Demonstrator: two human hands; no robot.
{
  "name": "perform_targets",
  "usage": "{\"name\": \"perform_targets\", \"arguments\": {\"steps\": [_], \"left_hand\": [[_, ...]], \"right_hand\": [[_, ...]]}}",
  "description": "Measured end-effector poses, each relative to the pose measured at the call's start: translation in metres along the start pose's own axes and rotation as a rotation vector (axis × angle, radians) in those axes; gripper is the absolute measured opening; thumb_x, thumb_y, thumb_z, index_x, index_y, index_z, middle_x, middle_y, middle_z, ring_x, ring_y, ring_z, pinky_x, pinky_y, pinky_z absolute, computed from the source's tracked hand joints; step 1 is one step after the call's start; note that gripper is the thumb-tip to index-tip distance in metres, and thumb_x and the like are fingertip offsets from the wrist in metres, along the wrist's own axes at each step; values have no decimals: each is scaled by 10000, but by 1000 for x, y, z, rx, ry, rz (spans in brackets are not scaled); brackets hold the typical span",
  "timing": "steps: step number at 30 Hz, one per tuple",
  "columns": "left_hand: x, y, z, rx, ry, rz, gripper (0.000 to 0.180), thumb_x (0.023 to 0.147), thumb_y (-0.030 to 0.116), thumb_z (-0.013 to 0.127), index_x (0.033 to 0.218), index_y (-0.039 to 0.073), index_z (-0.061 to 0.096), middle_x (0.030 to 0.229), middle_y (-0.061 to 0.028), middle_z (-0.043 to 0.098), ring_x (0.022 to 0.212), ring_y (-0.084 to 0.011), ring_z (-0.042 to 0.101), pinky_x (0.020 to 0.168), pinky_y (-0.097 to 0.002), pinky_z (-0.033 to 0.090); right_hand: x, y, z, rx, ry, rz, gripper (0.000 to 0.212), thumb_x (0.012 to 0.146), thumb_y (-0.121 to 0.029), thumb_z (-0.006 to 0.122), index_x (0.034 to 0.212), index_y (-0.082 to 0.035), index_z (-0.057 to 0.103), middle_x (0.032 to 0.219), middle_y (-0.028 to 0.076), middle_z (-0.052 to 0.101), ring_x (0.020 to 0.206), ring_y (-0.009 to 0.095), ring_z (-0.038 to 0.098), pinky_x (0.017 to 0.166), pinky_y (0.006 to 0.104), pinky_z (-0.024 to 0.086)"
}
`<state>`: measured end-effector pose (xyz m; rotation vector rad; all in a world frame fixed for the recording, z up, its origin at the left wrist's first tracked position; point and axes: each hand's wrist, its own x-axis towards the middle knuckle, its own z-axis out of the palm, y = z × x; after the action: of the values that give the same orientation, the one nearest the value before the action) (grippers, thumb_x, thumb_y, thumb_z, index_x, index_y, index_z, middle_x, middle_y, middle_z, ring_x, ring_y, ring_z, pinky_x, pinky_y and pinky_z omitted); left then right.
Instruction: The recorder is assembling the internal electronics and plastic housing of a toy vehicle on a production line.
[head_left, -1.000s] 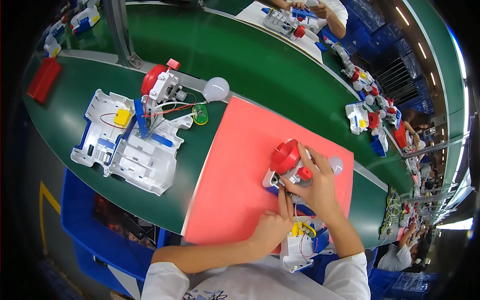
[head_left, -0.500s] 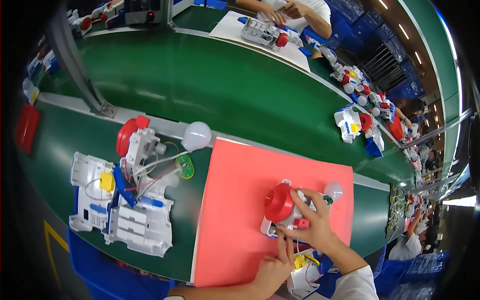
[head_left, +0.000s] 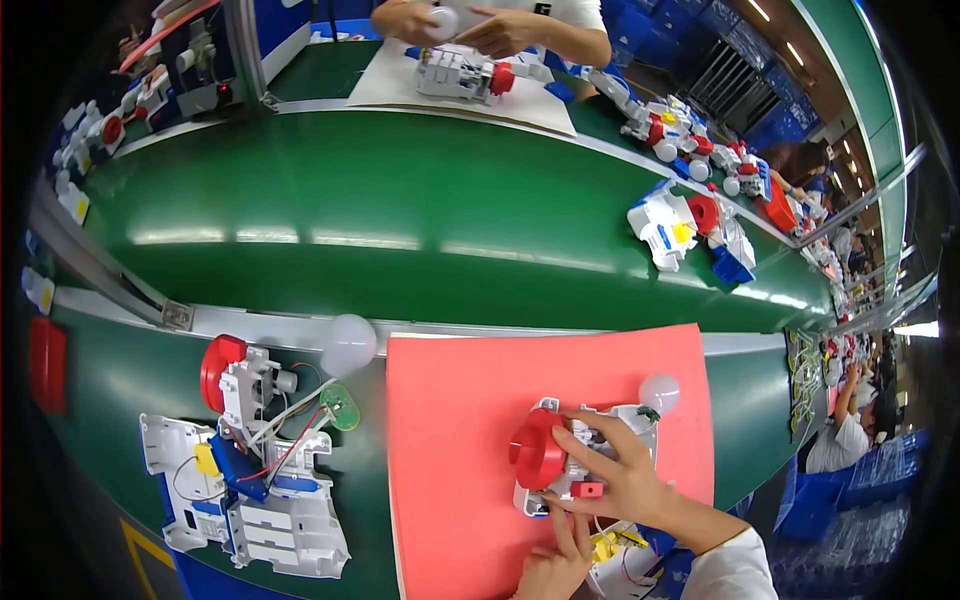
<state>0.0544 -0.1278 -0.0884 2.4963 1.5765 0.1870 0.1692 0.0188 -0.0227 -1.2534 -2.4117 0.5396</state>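
Note:
On the salmon-pink mat (head_left: 450,450) lies an open white plastic housing (head_left: 640,430) with a red round cap (head_left: 540,450) and a small red block (head_left: 587,489). My right hand (head_left: 630,485) is closed over its inner white parts, fingers beside the red cap and thumb at the near edge. My left hand (head_left: 558,565) touches that near edge with two outstretched fingers; its other fingers are curled. A pale bulb-shaped dome (head_left: 659,393) sits at the housing's far right corner. Below my right hand, a white shell with a yellow part (head_left: 612,546) and thin wires is partly hidden.
On the left lies another opened white housing (head_left: 285,525), wired to a green circuit board (head_left: 341,407), beside a white dome (head_left: 349,345). A red part (head_left: 47,365) rests farther left. Across the green conveyor (head_left: 400,200), a co-worker's hands (head_left: 500,32) hold a white dome.
The view has shifted, so the near table sits lower in the picture. My hands remain at the housing, which looks turned slightly. The co-worker's hands have lifted a dome into plainer sight.

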Motion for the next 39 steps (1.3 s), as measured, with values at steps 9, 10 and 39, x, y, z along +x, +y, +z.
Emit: {"name": "perform_targets", "arguments": {"steps": [9, 10, 39], "left_hand": [[-22, -41, -49, -244, -47, 261, 599, 832, 129, 538, 1409, -22, 477, 1411, -343, 465, 533, -191, 623, 418, -304, 497], [-20, -53, -72, -454, -172, 279, 568, 832, 100, 600, 1381, -14, 515, 1403, -281, 505, 681, -264, 673, 580, -345, 564], [102, -129, -39, -1399, 335, -282, 650, 840, 40, 740, 1430, 53, 467, 1206, -97, 636, 1111, -187, 607, 984, -358, 475]], "right_hand": [[-8, 1, 2, -46, 45, -7, 754, 677, -314, 847, 1364, -167, 573, 1416, 155, 500, 1134, 341, 603, 964, 468, 487], [-11, 1, 4, -114, 23, 14, 788, 688, -325, 839, 1399, -181, 531, 1412, 151, 501, 1135, 339, 604, 986, 474, 467], [1, 16, -9, 163, 5, -43, 1100, 629, -380, 896, 1475, -9, 299, 1379, 224, 395, 1294, 432, 395, 1062, 518, 366]]}}
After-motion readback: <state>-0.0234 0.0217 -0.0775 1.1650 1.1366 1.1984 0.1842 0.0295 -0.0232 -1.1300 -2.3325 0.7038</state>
